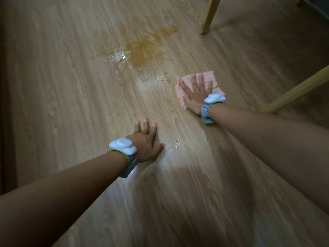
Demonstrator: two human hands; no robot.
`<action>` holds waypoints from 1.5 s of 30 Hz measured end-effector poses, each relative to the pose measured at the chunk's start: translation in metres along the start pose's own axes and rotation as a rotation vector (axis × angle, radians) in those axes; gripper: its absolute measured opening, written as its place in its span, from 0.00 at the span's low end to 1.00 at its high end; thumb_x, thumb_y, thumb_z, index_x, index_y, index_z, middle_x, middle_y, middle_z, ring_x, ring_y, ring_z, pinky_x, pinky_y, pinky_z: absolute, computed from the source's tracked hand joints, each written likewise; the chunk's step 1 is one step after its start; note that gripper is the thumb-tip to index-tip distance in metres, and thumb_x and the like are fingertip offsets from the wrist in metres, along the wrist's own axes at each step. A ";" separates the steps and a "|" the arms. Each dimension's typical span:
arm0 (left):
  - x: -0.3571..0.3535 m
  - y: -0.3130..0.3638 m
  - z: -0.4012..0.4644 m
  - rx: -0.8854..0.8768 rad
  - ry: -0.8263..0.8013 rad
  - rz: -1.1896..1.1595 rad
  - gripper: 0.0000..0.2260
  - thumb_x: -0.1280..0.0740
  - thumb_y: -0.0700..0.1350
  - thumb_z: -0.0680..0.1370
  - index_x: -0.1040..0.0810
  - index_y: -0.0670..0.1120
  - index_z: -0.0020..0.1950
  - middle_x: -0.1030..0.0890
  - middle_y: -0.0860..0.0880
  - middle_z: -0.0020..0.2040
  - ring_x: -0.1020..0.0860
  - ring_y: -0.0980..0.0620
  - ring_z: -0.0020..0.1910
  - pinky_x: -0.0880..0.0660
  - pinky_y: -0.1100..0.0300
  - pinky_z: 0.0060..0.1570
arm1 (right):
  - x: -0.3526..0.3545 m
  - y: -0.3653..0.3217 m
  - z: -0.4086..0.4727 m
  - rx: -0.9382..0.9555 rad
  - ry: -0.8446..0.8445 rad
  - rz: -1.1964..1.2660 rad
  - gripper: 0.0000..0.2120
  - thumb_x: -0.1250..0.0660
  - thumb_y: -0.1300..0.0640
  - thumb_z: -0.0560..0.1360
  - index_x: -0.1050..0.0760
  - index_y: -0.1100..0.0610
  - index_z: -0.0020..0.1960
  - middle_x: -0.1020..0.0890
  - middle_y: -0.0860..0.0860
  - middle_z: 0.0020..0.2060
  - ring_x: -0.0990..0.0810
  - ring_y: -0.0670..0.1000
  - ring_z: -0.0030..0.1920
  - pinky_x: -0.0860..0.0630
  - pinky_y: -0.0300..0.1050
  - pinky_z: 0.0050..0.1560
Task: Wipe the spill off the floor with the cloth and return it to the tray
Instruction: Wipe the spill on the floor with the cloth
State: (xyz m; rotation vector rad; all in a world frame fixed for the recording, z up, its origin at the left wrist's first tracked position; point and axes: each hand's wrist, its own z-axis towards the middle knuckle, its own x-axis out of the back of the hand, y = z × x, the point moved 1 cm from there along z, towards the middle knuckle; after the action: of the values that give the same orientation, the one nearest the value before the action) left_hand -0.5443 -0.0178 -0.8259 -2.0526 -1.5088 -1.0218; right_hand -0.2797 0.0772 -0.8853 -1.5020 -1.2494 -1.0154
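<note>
- The left hand (146,139) is pressing flat on the wood-grain floor (62,86), fingers spread open and holding nothing; a grey wristband with a white sensor (122,146) is sitting on its wrist.
- Just right of that hand's thumb, a few small droplets (175,143) are glinting on the boards.
- Farther away, between the two hands and beyond them, the amber-brown spill (142,50) is spreading across the floor, with a clear wet patch (118,57) shining at its left edge and thin wet streaks trailing down toward the cloth.
- The pink striped cloth (214,77) is lying flat on the floor, right of the spill and well apart from the left hand.
- The right hand (195,93) is pressing down on the cloth with fingers splayed open, palm covering its middle, not gripping it.
- At the right, two pale wooden furniture legs (208,15) are standing on the floor.
</note>
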 end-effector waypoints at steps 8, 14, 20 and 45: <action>0.019 -0.008 0.005 -0.030 -0.062 -0.147 0.27 0.48 0.50 0.85 0.51 0.53 0.83 0.57 0.46 0.83 0.57 0.39 0.82 0.52 0.46 0.79 | -0.041 -0.055 -0.115 0.530 0.000 -0.132 0.31 0.55 0.44 0.79 0.49 0.42 0.83 0.48 0.57 0.83 0.53 0.66 0.82 0.52 0.73 0.77; 0.024 -0.006 0.002 -0.020 -0.039 -0.131 0.26 0.47 0.47 0.85 0.49 0.52 0.83 0.55 0.45 0.84 0.54 0.39 0.82 0.49 0.49 0.79 | -0.050 -0.015 -0.137 0.690 0.015 -0.209 0.28 0.55 0.44 0.83 0.51 0.41 0.83 0.51 0.54 0.84 0.56 0.62 0.83 0.56 0.68 0.79; 0.028 -0.009 -0.003 -0.019 -0.050 -0.137 0.26 0.47 0.47 0.85 0.47 0.53 0.83 0.53 0.47 0.84 0.51 0.40 0.82 0.47 0.49 0.79 | -0.025 -0.009 -0.073 0.104 0.056 -0.055 0.29 0.62 0.40 0.81 0.58 0.37 0.82 0.56 0.53 0.84 0.61 0.62 0.83 0.60 0.70 0.78; 0.022 -0.077 0.019 0.183 0.130 -0.137 0.30 0.52 0.61 0.84 0.49 0.49 0.83 0.52 0.49 0.84 0.54 0.30 0.80 0.49 0.41 0.78 | -0.028 -0.007 -0.059 0.219 0.091 -0.085 0.30 0.62 0.40 0.80 0.52 0.39 0.82 0.50 0.54 0.84 0.54 0.63 0.83 0.54 0.70 0.78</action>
State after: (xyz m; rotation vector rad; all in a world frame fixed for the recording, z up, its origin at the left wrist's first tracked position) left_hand -0.6063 0.0359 -0.8302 -1.7451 -1.6281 -1.0057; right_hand -0.2936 0.0141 -0.8963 -1.2310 -1.3230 -0.9572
